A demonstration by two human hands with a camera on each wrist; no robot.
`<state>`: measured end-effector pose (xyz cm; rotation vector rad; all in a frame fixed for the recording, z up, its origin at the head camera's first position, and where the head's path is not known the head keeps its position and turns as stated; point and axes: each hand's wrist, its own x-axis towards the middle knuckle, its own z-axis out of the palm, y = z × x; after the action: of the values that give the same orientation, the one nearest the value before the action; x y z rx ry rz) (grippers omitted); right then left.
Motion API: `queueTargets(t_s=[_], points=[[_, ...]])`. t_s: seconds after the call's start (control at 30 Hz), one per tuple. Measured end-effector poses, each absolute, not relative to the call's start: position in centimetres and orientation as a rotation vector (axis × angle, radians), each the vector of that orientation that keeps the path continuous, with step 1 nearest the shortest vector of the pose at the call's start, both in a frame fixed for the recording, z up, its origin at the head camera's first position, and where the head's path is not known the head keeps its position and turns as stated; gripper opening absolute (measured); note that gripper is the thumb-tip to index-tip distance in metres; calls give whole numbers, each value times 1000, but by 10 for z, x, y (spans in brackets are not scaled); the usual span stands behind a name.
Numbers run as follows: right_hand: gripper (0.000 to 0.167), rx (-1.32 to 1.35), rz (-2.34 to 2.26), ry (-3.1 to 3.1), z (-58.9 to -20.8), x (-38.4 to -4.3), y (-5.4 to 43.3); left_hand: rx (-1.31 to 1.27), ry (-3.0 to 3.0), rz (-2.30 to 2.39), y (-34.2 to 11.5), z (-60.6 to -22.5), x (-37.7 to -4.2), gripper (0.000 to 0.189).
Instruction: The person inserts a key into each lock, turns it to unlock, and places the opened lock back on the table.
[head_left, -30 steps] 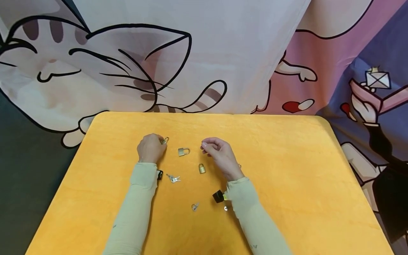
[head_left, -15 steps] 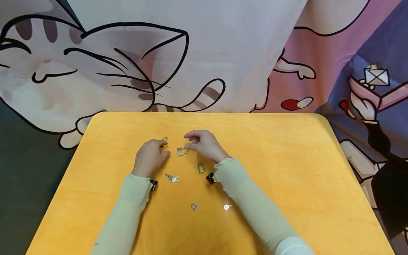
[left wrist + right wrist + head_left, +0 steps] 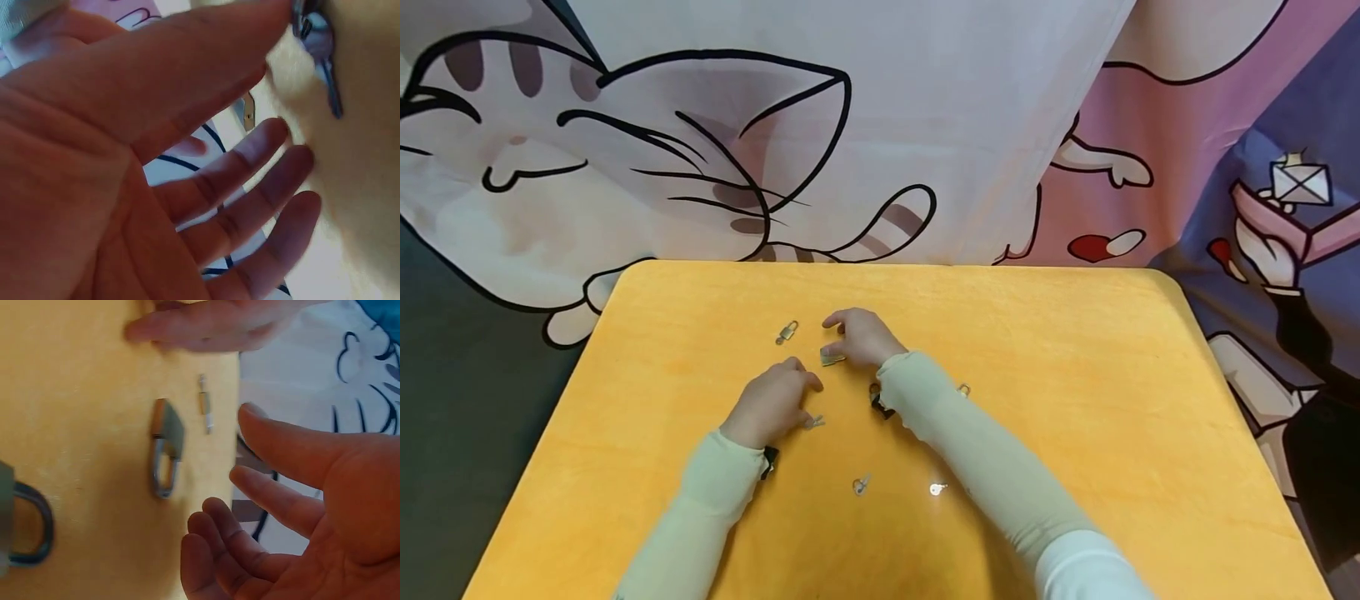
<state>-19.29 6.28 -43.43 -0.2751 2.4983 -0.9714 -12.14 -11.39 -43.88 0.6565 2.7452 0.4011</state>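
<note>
- I see the yellow table [image 3: 1075,375] beneath both hands.
- The left hand [image 3: 770,404] has its fingers spread; I cannot tell whether its thumb touches the keys [image 3: 817,422] beside it.
- The right hand [image 3: 863,337] is wide, holding nothing, over the large padlock [image 3: 169,428], which lies on the table.
- A smaller padlock [image 3: 787,332] lies left of that.
- Nearer me, a single key [image 3: 937,489].

Pale-green sleeves [image 3: 985,458], black wrist cameras [image 3: 770,462]
</note>
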Motion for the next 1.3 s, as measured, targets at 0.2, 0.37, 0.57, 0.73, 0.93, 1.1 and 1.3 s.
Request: queueTargets(t_s=[0.2,0.37,0.57,0.73,0.93,1.1,1.3], points=[[35,-305,-782,2624,-450,-193,60,462,2788,394,-109,-437,-115,30],[21,-250,-736,2680,-452,-190,59,438,2764,423,-108,-437,-113,29],[16,-315,-806,2636,-455,-185,61,532,2719,435,-111,-439,-113,28],[16,-406,-896,2584,-459,-178,64,601,2705,491,-116,-442,-112,28],[13,-369,-1009,2564,-457,-165,71,297,2772,501,-116,-443,-106,30],[20,-343,-1171,2559,-453,-155,82,82,2844,391,-114,-445,-96,52],[19,-298,-1386,2536,-453,-144,97,44,2794,508,-111,-446,-94,42]])
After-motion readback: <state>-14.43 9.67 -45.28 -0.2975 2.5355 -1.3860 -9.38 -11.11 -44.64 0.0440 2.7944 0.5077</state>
